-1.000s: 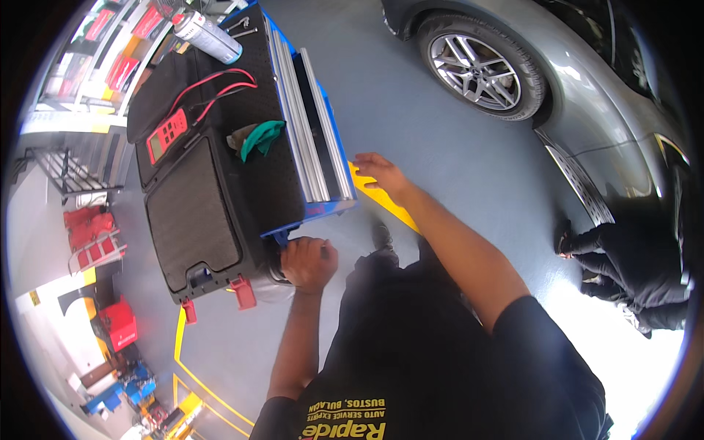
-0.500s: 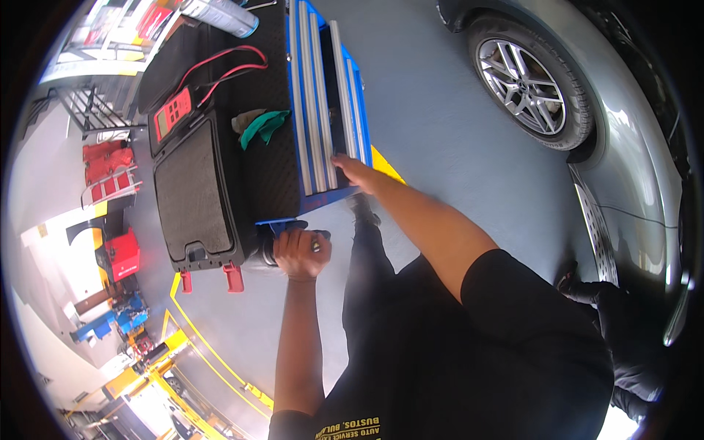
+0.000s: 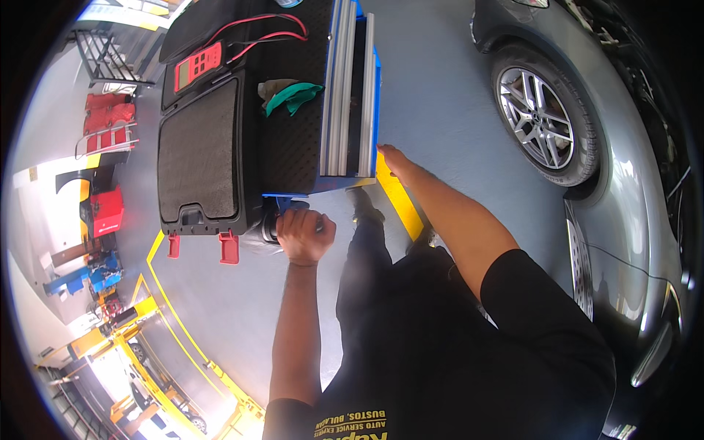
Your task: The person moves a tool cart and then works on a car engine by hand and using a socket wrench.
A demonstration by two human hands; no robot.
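My left hand (image 3: 304,233) is closed in a fist around a dark handle (image 3: 320,224) by the near end of a blue tool cart (image 3: 315,188). Most of that handle is hidden by my fingers. At the cart's right side, my right hand (image 3: 394,160) has its fingertips by the blue outer face of a drawer (image 3: 369,95); how far they curl round it is hidden. That drawer stands partly pulled out, with a dark gap behind its silver edge. On the cart's black ribbed top lie a green cloth (image 3: 293,97) and an open black case (image 3: 198,147).
A red meter (image 3: 196,67) with red and black leads (image 3: 275,18) rests in the case. To the right stands a grey car with its front wheel (image 3: 539,117). Yellow lines (image 3: 400,198) mark the grey floor. Far left are red equipment (image 3: 108,121) and a yellow lift (image 3: 147,330).
My view has shifted, so the cart sits higher and further right. My right hand has moved from the drawer's near corner to its outer face. The left hand keeps its grip.
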